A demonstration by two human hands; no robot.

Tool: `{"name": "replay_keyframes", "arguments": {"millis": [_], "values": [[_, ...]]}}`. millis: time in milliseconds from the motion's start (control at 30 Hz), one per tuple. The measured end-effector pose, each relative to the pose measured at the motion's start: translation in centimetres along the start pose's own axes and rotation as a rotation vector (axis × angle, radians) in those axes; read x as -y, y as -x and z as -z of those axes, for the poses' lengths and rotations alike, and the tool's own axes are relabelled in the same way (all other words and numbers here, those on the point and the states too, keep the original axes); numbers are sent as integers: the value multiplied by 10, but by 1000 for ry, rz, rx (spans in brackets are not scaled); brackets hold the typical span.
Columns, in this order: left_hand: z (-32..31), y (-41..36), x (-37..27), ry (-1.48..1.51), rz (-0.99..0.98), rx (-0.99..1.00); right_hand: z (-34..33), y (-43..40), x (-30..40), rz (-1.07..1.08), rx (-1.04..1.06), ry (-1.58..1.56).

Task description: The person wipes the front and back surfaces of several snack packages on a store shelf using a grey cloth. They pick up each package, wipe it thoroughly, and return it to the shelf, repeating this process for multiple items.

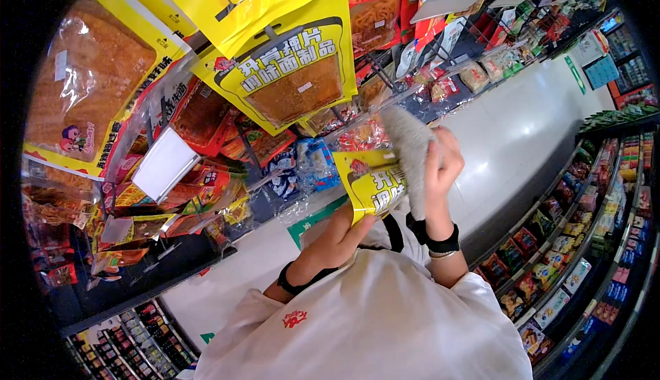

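My left hand (337, 238) grips a yellow snack packet (374, 181) by its lower edge, in front of my chest. In my right hand (443, 168) is a grey plush cloth (412, 153), which covers the right side of that packet. Whether the cloth presses on the packet, I cannot tell. Above hangs a similar yellow packet (296, 65) with a clear window, on a metal hook of the display rack. A larger yellow-edged packet (87, 81) fills the upper left of the view. Black bands circle both my wrists.
Red snack packets (374, 11) hang beside the yellow ones. White price-tag holders (165, 163) jut from the hooks. Small bagged snacks lie on the dark bottom shelf (289, 171). Across the pale aisle floor (490, 137), curved by the lens, stands another stocked shelf (557, 235).
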State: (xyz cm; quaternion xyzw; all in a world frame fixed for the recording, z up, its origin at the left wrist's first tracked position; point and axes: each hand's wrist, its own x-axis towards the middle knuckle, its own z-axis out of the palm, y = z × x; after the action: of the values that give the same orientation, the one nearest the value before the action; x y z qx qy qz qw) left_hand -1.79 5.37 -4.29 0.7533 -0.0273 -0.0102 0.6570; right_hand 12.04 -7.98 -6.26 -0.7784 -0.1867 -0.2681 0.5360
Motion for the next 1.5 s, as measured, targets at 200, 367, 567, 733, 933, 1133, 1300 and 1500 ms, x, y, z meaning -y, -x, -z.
{"name": "replay_keyframes", "arguments": {"millis": [200, 367, 567, 733, 933, 1133, 1300, 1500], "values": [[17, 5, -3, -155, 12, -177, 22, -21, -7, -365, -119, -75], [30, -7, -7, -342, 86, -194, 39, -69, 35, 173, -242, 337], [34, -10, -5, -631, -55, 27, 39, -56, 50, 22, -28, 182], [18, -16, -11, -651, -155, 170, 4, 17, 15, -609, 210, -497], [13, -13, -10, -626, -111, 133, -2, 15, 29, -260, 144, -218], [13, -7, 0, -634, -145, 152, -5, 28, 4, -183, -10, -211], [11, -3, -3, -583, -135, 133, -7, 25, -30, -399, -280, -379], [35, 11, 2, -392, -152, -132, 29, -9, -50, -745, -355, -664]]}}
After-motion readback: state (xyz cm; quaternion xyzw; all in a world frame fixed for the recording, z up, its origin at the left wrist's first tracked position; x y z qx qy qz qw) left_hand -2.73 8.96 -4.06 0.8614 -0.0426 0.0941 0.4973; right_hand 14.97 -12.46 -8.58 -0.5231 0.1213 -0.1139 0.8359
